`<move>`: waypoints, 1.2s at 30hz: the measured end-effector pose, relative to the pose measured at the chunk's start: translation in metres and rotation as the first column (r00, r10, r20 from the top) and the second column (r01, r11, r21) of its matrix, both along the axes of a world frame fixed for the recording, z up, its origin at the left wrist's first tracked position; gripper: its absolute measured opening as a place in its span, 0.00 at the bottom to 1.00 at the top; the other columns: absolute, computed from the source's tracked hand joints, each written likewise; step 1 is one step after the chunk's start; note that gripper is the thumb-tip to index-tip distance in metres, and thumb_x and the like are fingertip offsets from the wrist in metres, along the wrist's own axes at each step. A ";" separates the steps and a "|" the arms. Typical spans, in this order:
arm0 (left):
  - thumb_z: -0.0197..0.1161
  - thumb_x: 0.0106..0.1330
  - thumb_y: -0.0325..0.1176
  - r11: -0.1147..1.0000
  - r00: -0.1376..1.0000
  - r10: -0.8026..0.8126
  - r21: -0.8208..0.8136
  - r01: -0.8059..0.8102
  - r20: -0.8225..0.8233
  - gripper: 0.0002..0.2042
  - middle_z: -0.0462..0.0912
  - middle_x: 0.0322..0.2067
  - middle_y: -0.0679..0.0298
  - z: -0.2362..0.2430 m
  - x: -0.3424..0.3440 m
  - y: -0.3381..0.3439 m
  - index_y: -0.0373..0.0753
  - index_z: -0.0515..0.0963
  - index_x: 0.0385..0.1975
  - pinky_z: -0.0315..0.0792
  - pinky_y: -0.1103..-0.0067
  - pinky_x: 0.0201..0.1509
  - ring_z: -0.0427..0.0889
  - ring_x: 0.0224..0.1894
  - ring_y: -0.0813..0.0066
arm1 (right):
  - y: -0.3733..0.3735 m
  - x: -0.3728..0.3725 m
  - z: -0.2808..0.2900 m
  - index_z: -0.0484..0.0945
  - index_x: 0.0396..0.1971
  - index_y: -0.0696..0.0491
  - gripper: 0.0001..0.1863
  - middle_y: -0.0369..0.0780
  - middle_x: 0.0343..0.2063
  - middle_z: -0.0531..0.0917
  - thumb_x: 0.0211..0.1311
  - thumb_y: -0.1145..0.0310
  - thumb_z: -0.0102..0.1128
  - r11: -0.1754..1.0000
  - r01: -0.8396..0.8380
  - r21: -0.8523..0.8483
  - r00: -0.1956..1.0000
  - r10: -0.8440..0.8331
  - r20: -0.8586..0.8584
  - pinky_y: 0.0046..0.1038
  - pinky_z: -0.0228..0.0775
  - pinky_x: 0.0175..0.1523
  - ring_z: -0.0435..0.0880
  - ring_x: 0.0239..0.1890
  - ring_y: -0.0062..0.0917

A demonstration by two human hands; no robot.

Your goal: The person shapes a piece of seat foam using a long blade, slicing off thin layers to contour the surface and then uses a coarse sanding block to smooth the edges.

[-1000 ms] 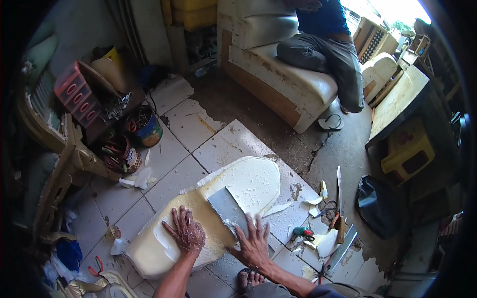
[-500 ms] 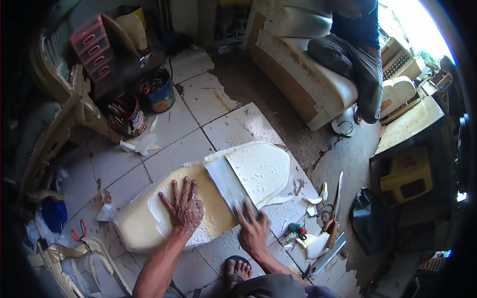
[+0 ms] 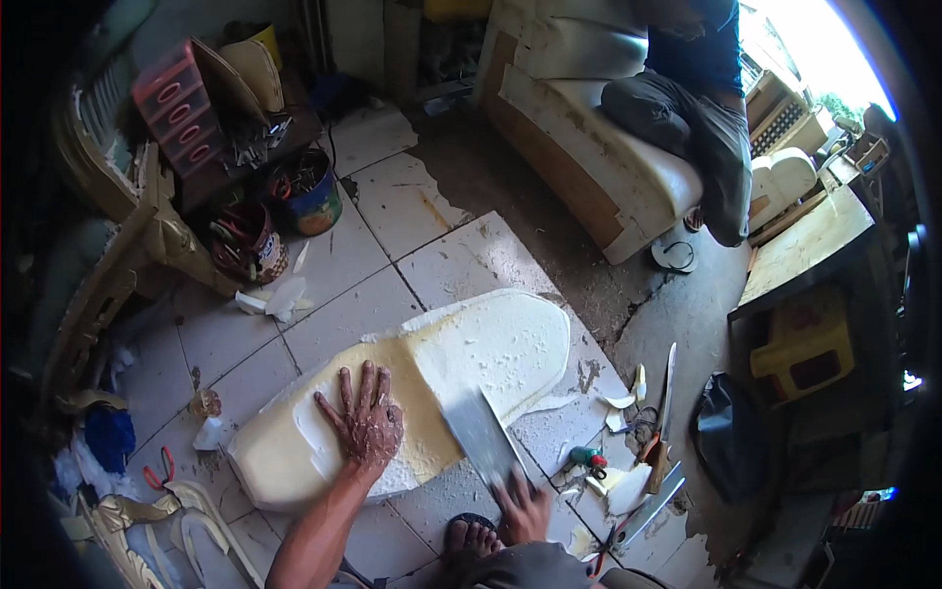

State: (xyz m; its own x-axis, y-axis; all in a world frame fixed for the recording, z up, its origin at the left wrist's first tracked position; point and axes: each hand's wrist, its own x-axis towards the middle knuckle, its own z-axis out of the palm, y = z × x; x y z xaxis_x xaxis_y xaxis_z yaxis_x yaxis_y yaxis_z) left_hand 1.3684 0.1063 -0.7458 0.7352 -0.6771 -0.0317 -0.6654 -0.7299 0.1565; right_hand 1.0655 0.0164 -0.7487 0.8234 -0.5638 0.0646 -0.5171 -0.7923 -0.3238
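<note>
A long foam seat pad (image 3: pixel 525 339), white at its far right end and yellowish along the middle and left, lies on the tiles before me. My left hand (image 3: pixel 373 422) presses flat on its left half, fingers spread, with foam crumbs stuck to the skin. My right hand (image 3: pixel 522 506) grips the near end of a wide, flat grey strip (image 3: pixel 481 432), a blade or sanding sheet; which one I cannot tell. The strip's far part rests over the pad's near edge, blurred by motion. White crumbs are scattered over the pad.
At right lie a long knife (image 3: pixel 668 393), scissors (image 3: pixel 650 447), a green-red spool (image 3: pixel 589 456), foam scraps (image 3: pixel 626 486) and a long blade (image 3: pixel 653 506). Tool buckets (image 3: pixel 312 201) stand at the back left. Beyond, a person (image 3: pixel 687 118) sits on a foam-covered sofa (image 3: pixel 589 147).
My right hand has drawn the grey strip toward me and slightly right, uncovering more of the pad's middle. The left hand stays pressed in nearly the same place.
</note>
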 end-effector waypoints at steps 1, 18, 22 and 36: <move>0.58 0.66 0.42 1.000 1.000 -0.007 0.011 0.007 -0.022 0.32 0.57 0.79 0.64 0.003 -0.005 -0.003 0.49 0.68 0.74 0.27 0.28 0.74 0.46 0.82 0.45 | 0.007 -0.029 -0.010 0.83 0.61 0.40 0.29 0.46 0.70 0.74 0.55 0.72 0.61 1.000 0.024 0.020 1.000 -0.024 -0.003 0.45 0.66 0.60 0.80 0.59 0.41; 0.57 0.68 0.44 1.000 0.999 -0.019 0.022 0.018 0.044 0.30 0.60 0.78 0.65 -0.001 0.007 -0.004 0.52 0.71 0.72 0.28 0.27 0.74 0.48 0.81 0.46 | -0.042 0.097 0.036 0.80 0.64 0.40 0.40 0.43 0.70 0.74 0.44 0.80 0.56 0.999 0.003 -0.048 0.999 -0.001 0.033 0.42 0.65 0.52 0.75 0.42 0.41; 0.58 0.68 0.44 1.000 1.000 0.006 0.021 -0.007 0.006 0.31 0.60 0.78 0.65 -0.002 -0.004 -0.001 0.51 0.70 0.73 0.28 0.27 0.74 0.47 0.82 0.45 | 0.021 -0.033 0.001 0.86 0.57 0.43 0.33 0.49 0.69 0.75 0.46 0.79 0.59 0.999 0.034 -0.020 0.999 -0.034 0.023 0.42 0.66 0.57 0.80 0.60 0.40; 0.59 0.67 0.44 0.999 0.998 -0.013 0.036 0.011 0.053 0.30 0.59 0.79 0.65 -0.009 -0.003 0.000 0.53 0.71 0.72 0.28 0.28 0.74 0.47 0.82 0.46 | -0.019 0.018 0.003 0.80 0.64 0.39 0.37 0.45 0.71 0.72 0.50 0.77 0.57 0.996 0.081 -0.048 0.996 -0.082 -0.025 0.43 0.66 0.55 0.76 0.50 0.44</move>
State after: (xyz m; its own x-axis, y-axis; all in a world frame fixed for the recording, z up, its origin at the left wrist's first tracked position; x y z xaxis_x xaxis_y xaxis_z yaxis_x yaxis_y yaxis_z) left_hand 1.3652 0.1065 -0.7552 0.7281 -0.6853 -0.0170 -0.6812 -0.7260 0.0940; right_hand 1.0834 -0.0026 -0.7458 0.7764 -0.6262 0.0708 -0.5890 -0.7610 -0.2721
